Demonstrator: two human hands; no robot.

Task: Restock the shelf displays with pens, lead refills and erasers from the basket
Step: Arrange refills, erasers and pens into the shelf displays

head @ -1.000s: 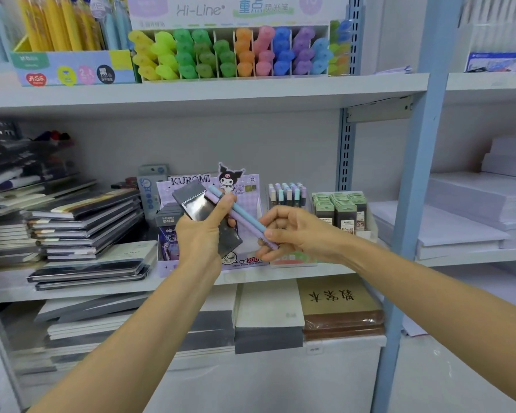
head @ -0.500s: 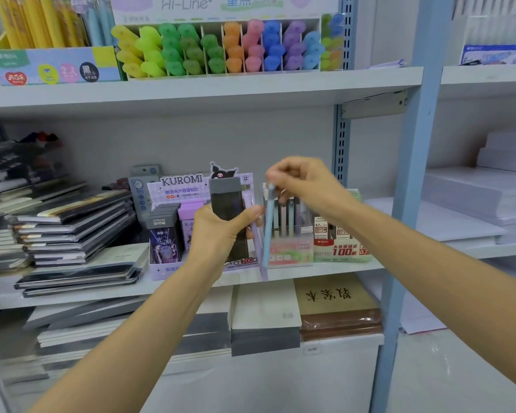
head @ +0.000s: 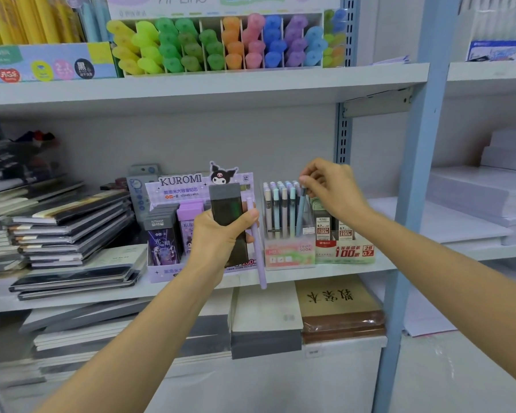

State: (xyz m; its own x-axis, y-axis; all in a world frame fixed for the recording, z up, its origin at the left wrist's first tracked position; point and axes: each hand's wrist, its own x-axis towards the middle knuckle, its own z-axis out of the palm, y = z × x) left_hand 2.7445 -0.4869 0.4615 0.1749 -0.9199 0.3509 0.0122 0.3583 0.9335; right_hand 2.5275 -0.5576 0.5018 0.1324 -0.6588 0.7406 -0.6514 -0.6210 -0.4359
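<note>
My left hand [head: 221,236] grips a dark lead refill case [head: 227,213] upright together with a lilac pen [head: 258,254] that hangs down past the shelf edge. It is in front of the purple KUROMI refill display [head: 173,198]. My right hand [head: 331,189] pinches the top of a blue pen [head: 301,213] that stands slanted in the right end of the pastel pen display box [head: 289,254]. Several pastel pens stand upright in that box. A green-capped refill display [head: 344,251] sits right of it, partly hidden by my right hand.
Stacks of notebooks [head: 69,222] fill the left of the middle shelf. Highlighters [head: 221,43] line the shelf above. A blue upright post [head: 411,204] stands close right of my right forearm. White paper reams [head: 477,201] lie beyond it. Books sit on the lower shelf [head: 337,302].
My right hand took the blue pen out of my left hand, swung it upright and lowered it into the pastel pen box. My left hand keeps the case and lilac pen.
</note>
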